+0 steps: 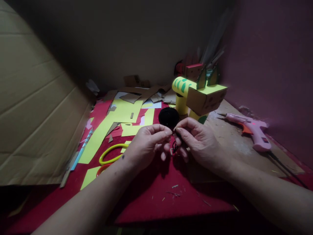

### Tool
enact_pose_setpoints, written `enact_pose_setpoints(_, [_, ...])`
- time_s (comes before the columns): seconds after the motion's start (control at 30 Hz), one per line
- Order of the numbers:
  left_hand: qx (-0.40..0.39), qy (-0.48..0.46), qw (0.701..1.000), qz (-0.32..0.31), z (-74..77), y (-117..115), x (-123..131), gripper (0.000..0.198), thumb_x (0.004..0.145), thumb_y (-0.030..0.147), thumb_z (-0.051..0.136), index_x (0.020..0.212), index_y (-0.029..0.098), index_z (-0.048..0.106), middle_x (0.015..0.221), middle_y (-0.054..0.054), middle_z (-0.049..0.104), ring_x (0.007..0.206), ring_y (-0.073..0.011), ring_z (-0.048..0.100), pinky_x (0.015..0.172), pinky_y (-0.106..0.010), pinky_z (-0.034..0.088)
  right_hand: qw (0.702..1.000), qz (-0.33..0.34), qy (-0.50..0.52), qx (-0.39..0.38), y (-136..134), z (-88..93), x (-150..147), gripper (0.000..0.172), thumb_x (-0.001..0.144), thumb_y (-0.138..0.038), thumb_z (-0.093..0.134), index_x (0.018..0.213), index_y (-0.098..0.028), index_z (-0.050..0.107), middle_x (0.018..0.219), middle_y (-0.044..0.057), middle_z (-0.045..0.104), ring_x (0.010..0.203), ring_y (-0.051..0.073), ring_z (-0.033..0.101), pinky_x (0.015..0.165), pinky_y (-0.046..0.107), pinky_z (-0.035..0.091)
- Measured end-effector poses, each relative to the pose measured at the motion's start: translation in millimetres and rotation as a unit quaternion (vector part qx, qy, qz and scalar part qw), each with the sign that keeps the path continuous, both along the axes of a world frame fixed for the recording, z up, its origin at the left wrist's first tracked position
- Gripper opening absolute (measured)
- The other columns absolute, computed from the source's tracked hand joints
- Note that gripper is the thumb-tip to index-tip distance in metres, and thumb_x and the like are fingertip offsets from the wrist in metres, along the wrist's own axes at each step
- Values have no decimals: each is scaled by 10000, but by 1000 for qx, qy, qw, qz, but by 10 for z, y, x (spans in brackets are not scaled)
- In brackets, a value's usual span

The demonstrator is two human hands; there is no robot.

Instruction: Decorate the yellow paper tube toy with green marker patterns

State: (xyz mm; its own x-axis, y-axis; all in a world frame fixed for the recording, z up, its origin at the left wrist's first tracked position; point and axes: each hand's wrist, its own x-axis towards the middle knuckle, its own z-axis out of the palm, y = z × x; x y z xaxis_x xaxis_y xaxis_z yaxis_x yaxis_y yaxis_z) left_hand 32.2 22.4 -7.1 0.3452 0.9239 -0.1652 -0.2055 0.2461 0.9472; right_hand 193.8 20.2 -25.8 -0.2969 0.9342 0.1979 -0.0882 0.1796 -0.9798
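My left hand point(156, 140) and my right hand point(192, 138) meet near the middle of the view, thumb and forefinger pinched on each. Between them hangs a thin black string point(174, 147), looped below the fingertips. The right pinch closes on its dark upper end; what the left pinch holds is too small to make out. Just beyond the hands lies a round black object point(168, 117). Behind the right hand stands a yellow paper-and-cardboard animal figure point(207, 98) with green marks and two upright ears.
A pink glue gun point(251, 129) rests on cardboard at right. Yellow-handled scissors point(110, 155) lie beside my left forearm. Yellow paper scraps point(124, 112) and a blue pen point(83, 150) lie at left, near a large cardboard panel point(39, 107). Small debris dots the red table point(171, 205).
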Motion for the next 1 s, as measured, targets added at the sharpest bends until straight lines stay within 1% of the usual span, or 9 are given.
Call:
enact_pose_setpoints(0.07, [-10, -8, 1000, -14, -14, 13, -2, 94, 822, 205, 673, 799, 114, 671, 680, -24, 678, 456, -66, 541, 367, -148, 472, 1000, 2, 4, -3, 5, -1, -11, 129, 942, -316, 499, 849, -228, 493, 595, -85, 555, 326, 37, 471, 303, 153, 371])
enact_pose_setpoints(0.13, [-13, -11, 1000, -24, -18, 13, -3, 109, 824, 205, 673, 796, 101, 692, 700, -31, 679, 458, -56, 531, 365, -139, 467, 1000, -2, 1, -1, 8, -9, -18, 132, 942, -319, 504, 846, -228, 497, 593, -85, 554, 324, 38, 470, 304, 155, 373])
enact_pose_setpoints(0.27, [-17, -10, 1000, -23, -14, -2, 0, 109, 820, 194, 680, 776, 97, 703, 587, 0, 637, 414, -47, 501, 359, -131, 448, 999, -18, -26, 12, -4, -25, -14, 134, 946, -312, 512, 841, -230, 516, 593, -79, 556, 328, 38, 455, 308, 159, 358])
enact_pose_setpoints(0.47, [-37, -13, 999, 11, -10, -26, 39, 65, 783, 167, 702, 753, 113, 681, 464, 28, 591, 369, -60, 492, 333, -132, 428, 993, -52, -86, 57, -45, -35, 1, 146, 950, -315, 531, 849, -215, 561, 612, -56, 571, 381, 40, 464, 363, 174, 370])
enact_pose_setpoints(0.63, [-36, 2, 999, 8, -1, -34, 47, 77, 780, 176, 695, 730, 119, 677, 450, 26, 591, 351, -59, 484, 323, -130, 415, 988, -69, -112, 81, -54, -36, 3, 141, 955, -298, 529, 845, -217, 561, 603, -58, 556, 391, 38, 442, 371, 178, 351])
enact_pose_setpoints(0.87, [-30, 29, 999, 12, 19, -47, 56, 75, 769, 191, 662, 713, 158, 625, 456, 45, 560, 350, -72, 459, 317, -161, 390, 989, -67, -112, 75, -56, -31, 4, 135, 944, -293, 542, 831, -225, 570, 621, -44, 568, 395, 49, 446, 359, 186, 357])
enact_pose_setpoints(0.93, [2, 83, 996, 15, 24, -63, 54, 67, 773, 193, 622, 715, 185, 590, 469, 53, 543, 351, -87, 442, 325, -193, 369, 990, -64, -104, 65, -54, -31, -1, 136, 940, -291, 546, 823, -226, 571, 612, -45, 571, 384, 50, 448, 346, 183, 351])
enact_pose_setpoints(0.97, [51, 135, 989, 24, 22, -72, 48, 70, 778, 185, 601, 712, 192, 577, 495, 48, 544, 379, -94, 451, 357, -210, 375, 992, -62, -98, 58, -52, -31, -4, 140, 940, -291, 544, 818, -226, 564, 608, -47, 571, 378, 49, 452, 338, 179, 348])
enact_pose_setpoints(1.0, [129, 203, 970, 39, 16, -81, 38, 78, 785, 177, 584, 710, 195, 569, 537, 36, 549, 433, -103, 471, 410, -228, 390, 993, -59, -89, 49, -48, -31, -7, 144, 942, -292, 537, 815, -226, 553, 600, -52, 568, 369, 49, 455, 330, 175, 345])
